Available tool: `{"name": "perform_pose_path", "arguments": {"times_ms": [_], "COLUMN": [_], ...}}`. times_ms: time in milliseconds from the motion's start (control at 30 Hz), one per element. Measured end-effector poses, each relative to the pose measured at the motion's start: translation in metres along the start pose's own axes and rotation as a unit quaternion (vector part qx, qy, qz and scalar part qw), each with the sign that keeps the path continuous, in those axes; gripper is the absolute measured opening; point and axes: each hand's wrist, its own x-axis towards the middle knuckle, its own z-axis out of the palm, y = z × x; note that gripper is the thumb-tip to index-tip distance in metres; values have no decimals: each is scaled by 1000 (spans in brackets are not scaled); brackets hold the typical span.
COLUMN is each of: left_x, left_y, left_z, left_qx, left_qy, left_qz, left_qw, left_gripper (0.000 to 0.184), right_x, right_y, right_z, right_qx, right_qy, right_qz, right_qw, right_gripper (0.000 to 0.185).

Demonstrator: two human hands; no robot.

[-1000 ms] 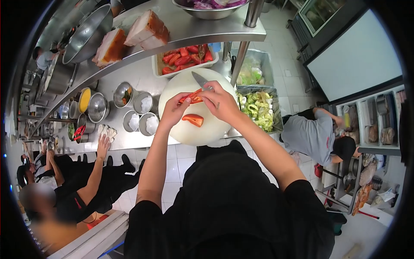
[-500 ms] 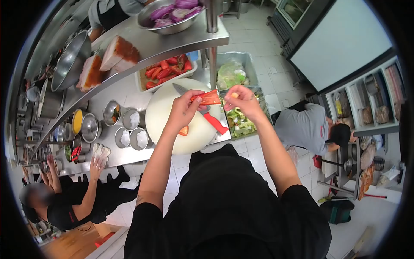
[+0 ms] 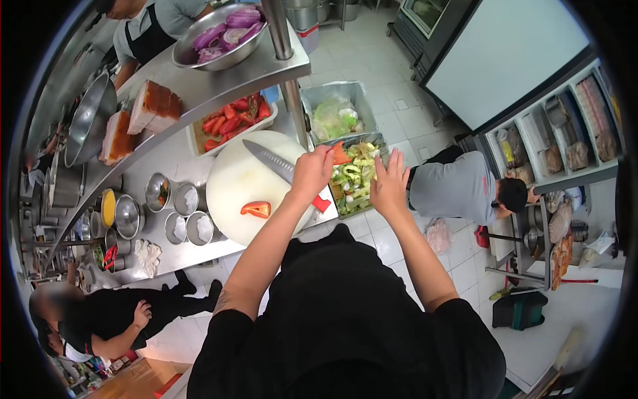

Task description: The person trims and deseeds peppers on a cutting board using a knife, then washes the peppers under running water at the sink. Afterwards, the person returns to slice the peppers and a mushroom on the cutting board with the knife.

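My left hand [image 3: 312, 174] pinches a piece of red bell pepper [image 3: 341, 153] past the right edge of the round white cutting board [image 3: 229, 179], above a bin of green vegetable scraps [image 3: 359, 171]. Beside it my right hand [image 3: 391, 183] is open, fingers stretched out over the same bin, with nothing seen in it. A knife [image 3: 266, 158] with a red handle [image 3: 321, 203] lies on the board, partly hidden under my left forearm and hand. Nearer me on the board rests another red pepper piece [image 3: 256, 209].
A tray of red peppers [image 3: 229, 121] sits behind the board under a steel shelf [image 3: 226, 76], which bears a bowl of cut red onions [image 3: 219, 36] and pork slabs [image 3: 153, 106]. Metal bowls [image 3: 127, 216] stand left. Co-workers [image 3: 452, 186] are at right, left and far left.
The pepper piece in my left hand has dropped toward the scrap bin. My right hand has opened from a pinch and moved slightly down. The view has shifted, and the left co-worker's hands have left the counter.
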Motion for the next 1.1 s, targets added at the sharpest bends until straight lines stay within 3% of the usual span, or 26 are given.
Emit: {"name": "perform_pose_path", "arguments": {"times_ms": [67, 100, 133, 167, 200, 233, 267, 333, 367, 400, 467, 533, 633, 700, 733, 800, 867, 933, 1000, 1033, 1067, 1100], "left_x": [0, 2, 1, 0, -3, -3, -4, -12, -15, -20, -43, -71, -81, -93, -103, -133, -161, -166, -169, -168, -170, -163], "left_y": [8, 11, 14, 15, 16, 15, 13, 7, 0, -17, -79, -182, -183, -167, -162, -148, -133, -121, -125, -127, -129, -115], "left_z": [7, 11, 13, 12, 9, 4, -2, -17, -30, -46, -85, -121, -162, -165, -167, -169, -162, -156, -146, -140, -137, -143], "left_qx": [-13, -51, -90, -53, -53, -30, -5, -43, -81, -69, -177, -16, 33, 285, 285, 134, 80, 133, -51, -111, -111, -202], "left_qy": [-24, -13, -5, -14, -13, -10, -5, -3, 0, 10, 151, 206, 145, 154, 156, 27, -59, -26, -5, 18, 19, 15], "left_qz": [-30, -36, -40, -35, -32, -33, -40, -77, -102, -109, -175, -195, -282, -172, -174, -111, -115, -67, -196, -207, -207, -265], "left_qw": [999, 998, 995, 998, 998, 999, 999, 996, 992, 992, 957, 959, 948, 930, 930, 984, 988, 988, 979, 972, 972, 943], "left_gripper": [23, 23, 24, 25, 25, 25, 25, 24, 24, 24, 26, 27, 30, 34, 34, 40, 41, 36, 35, 29, 29, 27], "right_x": [-5, -4, -5, -6, -4, -12, -9, -14, -14, -15, -24, -31, -29, -18, -12, -2, 4, 11, 14, 15, 17, 20], "right_y": [-19, -25, -19, -7, 7, 11, 17, -9, -36, -51, -74, -99, -125, -147, -158, -174, -177, -181, -179, -177, -175, -174], "right_z": [-17, -18, -13, 0, 14, 20, 28, 8, -4, -2, 5, 19, 52, 68, 75, 89, 116, 130, 131, 127, 124, 117], "right_qx": [280, 264, 263, 44, -179, -123, -124, 68, 143, 155, 232, 216, 262, 296, 296, 295, 302, 408, 451, 491, 490, 466], "right_qy": [180, 128, 130, -64, -250, -90, -90, 133, 174, 169, 68, 42, -55, -61, -61, -90, -109, -139, -182, -223, -223, -173], "right_qz": [-107, -171, -167, -48, 74, 81, 71, -57, -104, -117, -182, -165, -160, -216, -219, -204, -197, -154, -110, -63, -64, -125], "right_qw": [937, 941, 941, 996, 949, 985, 986, 987, 969, 966, 953, 961, 950, 928, 928, 929, 926, 889, 867, 840, 840, 859], "right_gripper": [67, 64, 64, 62, 60, 52, 52, 47, 42, 42, 38, 31, 24, 24, 24, 24, 25, 23, 22, 21, 21, 19]}}
